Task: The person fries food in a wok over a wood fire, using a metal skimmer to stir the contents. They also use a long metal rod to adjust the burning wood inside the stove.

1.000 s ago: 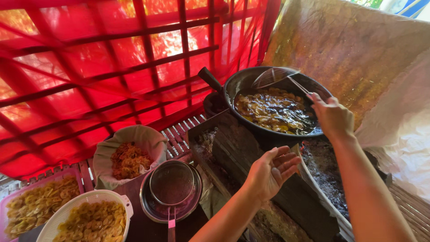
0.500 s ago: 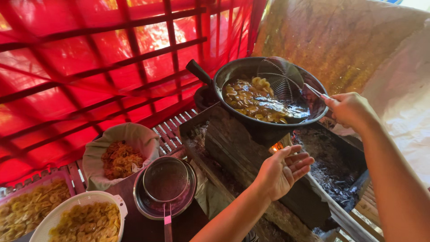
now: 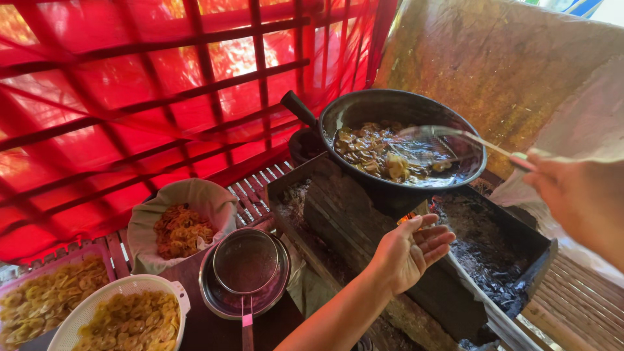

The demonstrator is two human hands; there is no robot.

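Gripping the thin handle of a round wire-mesh skimmer [image 3: 432, 144], the right hand [image 3: 578, 195] sits at the right edge of the frame, fingers closed around it. The skimmer's long axis runs from that hand up and left into the black round frying pan [image 3: 403, 140], its mesh head dipped among browned chips in oil [image 3: 374, 153]. Lower centre, the left hand [image 3: 413, 250] hovers palm-up, released and holding nothing, just below the pan over the sooty black fire box [image 3: 494, 260]; the right hand alone controls the skimmer.
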